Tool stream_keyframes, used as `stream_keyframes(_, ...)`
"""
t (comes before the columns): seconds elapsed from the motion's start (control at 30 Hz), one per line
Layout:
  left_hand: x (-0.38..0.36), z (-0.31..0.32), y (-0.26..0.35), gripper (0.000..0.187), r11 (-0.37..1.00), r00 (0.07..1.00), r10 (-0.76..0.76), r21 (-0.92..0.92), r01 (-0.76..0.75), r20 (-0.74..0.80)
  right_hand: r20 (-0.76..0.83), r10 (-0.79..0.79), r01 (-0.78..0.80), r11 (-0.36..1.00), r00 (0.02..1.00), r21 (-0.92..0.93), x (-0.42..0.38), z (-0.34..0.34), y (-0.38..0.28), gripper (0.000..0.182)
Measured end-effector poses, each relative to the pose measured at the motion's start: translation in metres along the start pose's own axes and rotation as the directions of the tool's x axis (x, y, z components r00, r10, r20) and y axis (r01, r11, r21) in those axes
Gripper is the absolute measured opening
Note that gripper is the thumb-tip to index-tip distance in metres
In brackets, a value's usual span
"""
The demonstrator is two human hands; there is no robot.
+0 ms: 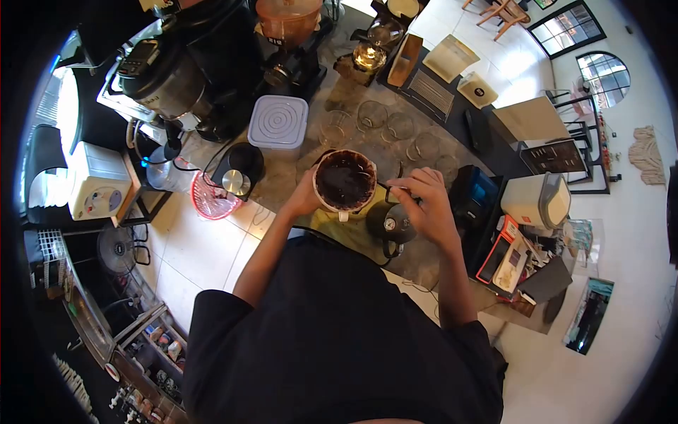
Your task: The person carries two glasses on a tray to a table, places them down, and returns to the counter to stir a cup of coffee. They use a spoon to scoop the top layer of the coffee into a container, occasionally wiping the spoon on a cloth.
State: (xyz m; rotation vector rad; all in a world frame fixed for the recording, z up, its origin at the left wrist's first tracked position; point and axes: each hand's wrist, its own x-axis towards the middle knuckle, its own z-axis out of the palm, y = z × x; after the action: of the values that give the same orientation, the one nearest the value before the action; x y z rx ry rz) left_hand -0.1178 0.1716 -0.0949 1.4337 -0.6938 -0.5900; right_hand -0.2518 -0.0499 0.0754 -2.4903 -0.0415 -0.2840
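Observation:
My left hand [304, 196] is closed on the side of a white coffee dripper [343, 216]. Inside it, dark wet coffee grounds [345, 180] line the filter. What is below the dripper is hidden. To its right, my right hand [424, 200] has its fingers bent together at a thin dark piece, which I cannot make out. Just under that hand stands a black kettle [397, 225] with a round dial on its lid. A green-yellow cloth [339, 240] lies at the counter's front edge, between the dripper and my body.
Several clear glasses [399, 127] stand behind the dripper. A lidded plastic tub [278, 121] is at the back left, near a coffee grinder [282, 67]. A black-framed screen [480, 189] stands on the right. A pink basket [214, 198] sits below the counter's left side.

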Motion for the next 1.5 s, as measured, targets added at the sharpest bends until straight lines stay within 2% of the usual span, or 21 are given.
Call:
stream_keyframes(0.07,0.006,-0.003,-0.001,0.064,0.999,1.0,0.011,-0.039,-0.011,-0.001,0.067,0.013,-0.01,0.999,0.998,-0.044,-0.005,-0.001,-0.008,0.011)
stream_keyframes(0.13,0.008,-0.007,-0.005,0.065,0.998,0.995,0.045,0.038,-0.049,0.091,0.071,0.012,-0.006,0.997,0.997,-0.079,-0.006,-0.004,-0.016,0.011)
stream_keyframes(0.2,0.012,-0.007,-0.007,0.063,0.995,0.993,0.071,0.06,-0.077,0.098,0.075,0.005,0.003,0.995,0.997,-0.096,-0.006,-0.003,-0.025,0.011)
stream_keyframes(0.27,0.014,-0.01,-0.011,0.06,0.99,0.99,0.094,0.098,-0.105,0.108,-0.051,0.108,-0.115,0.978,0.993,-0.174,-0.007,0.0,-0.031,0.011)
stream_keyframes(0.33,0.017,-0.009,-0.021,0.053,0.971,0.978,0.179,0.138,-0.194,0.109,-0.052,0.11,-0.118,0.975,0.993,-0.186,-0.011,0.001,-0.036,0.011)
stream_keyframes(0.43,0.018,-0.009,-0.027,0.048,0.95,0.967,0.224,0.195,-0.245,0.123,-0.043,0.125,-0.131,0.973,0.991,-0.19,-0.018,0.0,-0.048,0.011)
stream_keyframes(0.5,0.02,-0.011,-0.026,0.047,0.965,0.967,0.21,0.128,-0.228,0.144,-0.032,0.149,-0.153,0.972,0.988,-0.179,-0.02,0.0,-0.051,0.012)
stream_keyframes(0.57,0.021,-0.012,-0.023,0.047,0.976,0.966,0.197,0.064,-0.21,0.167,-0.088,0.163,-0.179,0.96,0.983,-0.217,-0.023,0.0,-0.051,0.013)
stream_keyframes(0.63,0.022,-0.013,-0.021,0.046,0.962,0.958,0.238,0.094,-0.255,0.163,-0.078,0.169,-0.182,0.959,0.983,-0.217,-0.023,-0.002,-0.052,0.013)
stream_keyframes(0.9,0.022,-0.013,-0.012,0.045,0.97,0.967,0.206,0.097,-0.221,0.15,-0.062,0.158,-0.169,0.96,0.985,-0.225,-0.018,-0.006,-0.053,0.012)
stream_keyframes(1.0,0.021,-0.012,-0.015,0.045,0.966,0.967,0.212,0.121,-0.23,0.144,-0.005,0.148,-0.146,0.963,0.989,-0.225,-0.017,-0.007,-0.057,0.011)
stream_keyframes(1.07,0.02,-0.011,-0.016,0.045,0.962,0.966,0.221,0.134,-0.239,0.135,-0.056,0.159,-0.169,0.939,0.986,-0.298,-0.018,-0.003,-0.057,0.01)
stream_keyframes(1.27,0.021,-0.012,-0.017,0.046,0.963,0.957,0.235,0.095,-0.253,0.17,-0.066,0.141,-0.154,0.944,0.988,-0.293,-0.018,0.0,-0.066,0.009)
stream_keyframes(1.5,0.022,-0.011,-0.016,0.044,0.969,0.964,0.223,0.075,-0.235,0.143,-0.079,0.131,-0.148,0.948,0.988,-0.282,-0.027,0.005,-0.072,0.009)
